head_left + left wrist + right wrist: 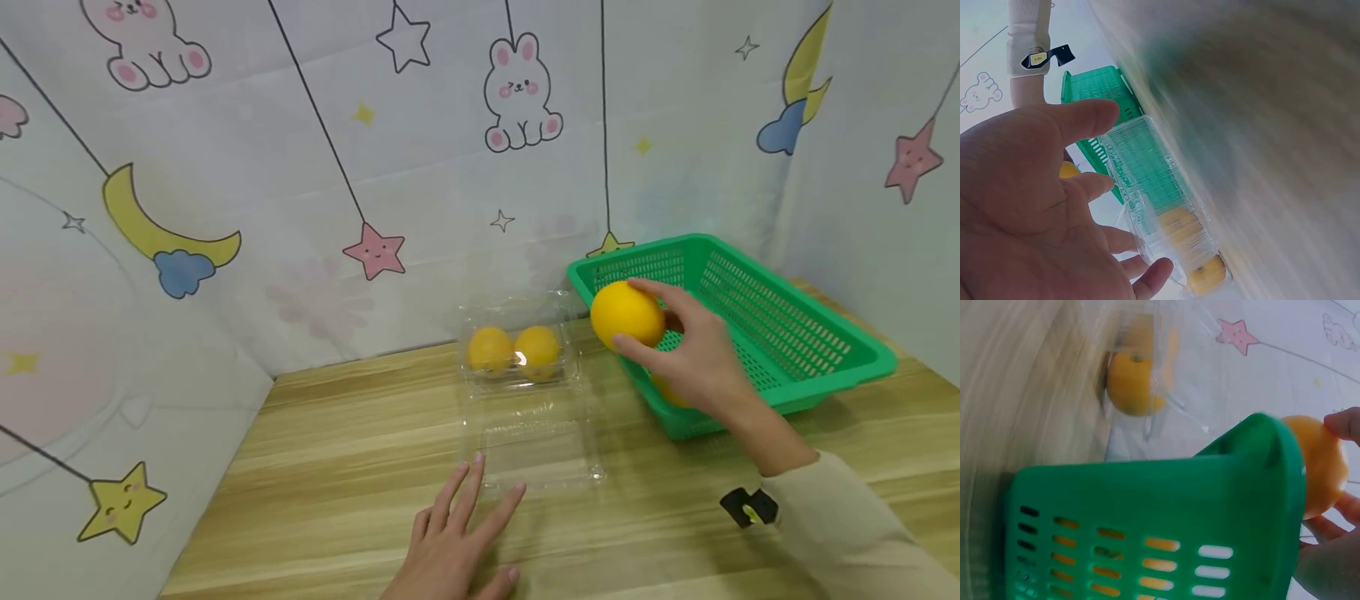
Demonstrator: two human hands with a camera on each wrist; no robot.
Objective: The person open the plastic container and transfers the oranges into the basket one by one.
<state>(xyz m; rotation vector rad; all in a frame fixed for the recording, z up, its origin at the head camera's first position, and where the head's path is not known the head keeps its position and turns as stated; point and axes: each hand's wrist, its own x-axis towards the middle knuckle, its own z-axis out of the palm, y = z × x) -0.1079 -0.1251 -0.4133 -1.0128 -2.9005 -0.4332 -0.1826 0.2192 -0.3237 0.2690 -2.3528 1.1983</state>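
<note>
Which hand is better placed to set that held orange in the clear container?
Right, I'd judge: the right hand grips the orange near the green basket. The left hand is empty, spread by the clear container's near edge, so likelier useful for steadying.

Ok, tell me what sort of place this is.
Perhaps a small booth set up for tabletop work: a cartoon-printed backdrop stands behind and beside a wood-grain table, which holds a green basket and a clear plastic container. The room beyond is out of view.
</note>
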